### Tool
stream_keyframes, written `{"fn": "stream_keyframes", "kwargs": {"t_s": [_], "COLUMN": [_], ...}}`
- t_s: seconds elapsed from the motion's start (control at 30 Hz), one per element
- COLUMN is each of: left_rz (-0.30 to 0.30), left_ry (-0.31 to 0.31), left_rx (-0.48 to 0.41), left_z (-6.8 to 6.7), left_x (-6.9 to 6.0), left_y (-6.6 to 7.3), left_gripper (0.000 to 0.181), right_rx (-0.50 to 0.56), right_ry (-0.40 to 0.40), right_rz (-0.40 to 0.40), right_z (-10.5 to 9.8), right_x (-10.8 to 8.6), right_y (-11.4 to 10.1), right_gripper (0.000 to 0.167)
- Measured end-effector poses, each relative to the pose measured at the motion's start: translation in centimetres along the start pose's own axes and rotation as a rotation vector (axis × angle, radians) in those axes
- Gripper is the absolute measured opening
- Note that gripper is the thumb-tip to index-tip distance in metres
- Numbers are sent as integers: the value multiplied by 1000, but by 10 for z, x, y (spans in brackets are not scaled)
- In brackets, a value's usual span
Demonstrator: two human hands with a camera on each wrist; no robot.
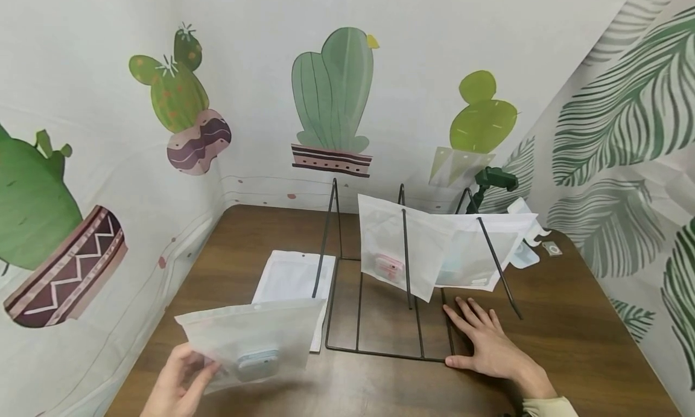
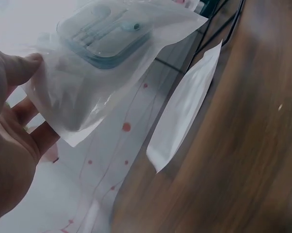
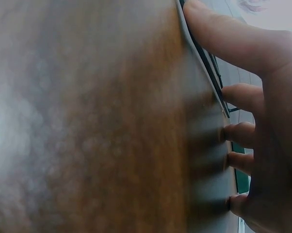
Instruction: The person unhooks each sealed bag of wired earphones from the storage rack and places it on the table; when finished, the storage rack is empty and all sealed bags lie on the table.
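1. Left hand: thumb and fingers pinch a translucent zip pouch by its side edge; pale-blue earphone case shows inside. Pouch is up off the table, tilted, near the rack's left prong.
2. White pouch: lying on the table left of the rack, partly behind the held one. No hand on it.
3. Wire rack: left prong carries nothing. Pouch with a pink item hangs on the middle prong, another pouch on the right one, the two overlapping.
4. Right hand: fingers spread, palm down, gripping nothing, thumb at the base's front corner. Right wrist view is blurry; can't say whether it's steadying the wire or just resting alongside.
5. Step in hand, my read: bringing the held pouch to the bare prong. Next move calls for keeping the pinch, levelling the top edge, lining up its hang hole with the prong tip, sliding it back.
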State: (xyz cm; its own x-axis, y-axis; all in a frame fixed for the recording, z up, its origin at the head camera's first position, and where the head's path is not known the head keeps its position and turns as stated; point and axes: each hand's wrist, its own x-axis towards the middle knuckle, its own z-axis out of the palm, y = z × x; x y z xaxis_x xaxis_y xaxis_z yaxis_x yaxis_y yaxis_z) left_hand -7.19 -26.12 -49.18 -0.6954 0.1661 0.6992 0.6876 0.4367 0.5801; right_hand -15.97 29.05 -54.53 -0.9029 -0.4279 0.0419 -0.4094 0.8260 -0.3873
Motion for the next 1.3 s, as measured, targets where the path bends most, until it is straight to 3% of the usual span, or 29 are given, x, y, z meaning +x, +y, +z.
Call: {"fn": "stream_keyframes", "kwargs": {"t_s": [0.07, 0.23, 0.43, 0.67, 0.87, 1.07, 1.17, 1.3], "left_rz": [46, 77, 71, 36, 62, -4, -15, -50], "left_ry": [6, -30, -56, -44, 6, 31, 32, 40], "left_rx": [-32, -98, -96, -79, -267, -205, -306, -362], "left_z": [-3, -11, -20, -29, -36, -48, -52, -56], "left_x": [0, 0, 5, 8, 9, 11, 14, 18], "left_y": [-6, -17, -28, -35, -47, -56, -62, -68], "left_gripper": [47, 46, 48, 45, 52, 56, 59, 61], "right_rx": [-1, -9, -25, -38, -29, -21, -22, -30], "right_ry": [-2, -14, -3, -9, -20, -23, -21, -17], "right_rz": [1, 5, 1, 5, 9, 15, 17, 9], "right_z": [-1, -2, 0, 0, 0, 0, 0, 0], "right_x": [0, 0, 0, 1, 2, 1, 1, 1], "right_y": [0, 0, 2, 3, 3, 2, 3, 3], "right_gripper": [96, 97, 97, 97, 97, 98, 97, 97]}}
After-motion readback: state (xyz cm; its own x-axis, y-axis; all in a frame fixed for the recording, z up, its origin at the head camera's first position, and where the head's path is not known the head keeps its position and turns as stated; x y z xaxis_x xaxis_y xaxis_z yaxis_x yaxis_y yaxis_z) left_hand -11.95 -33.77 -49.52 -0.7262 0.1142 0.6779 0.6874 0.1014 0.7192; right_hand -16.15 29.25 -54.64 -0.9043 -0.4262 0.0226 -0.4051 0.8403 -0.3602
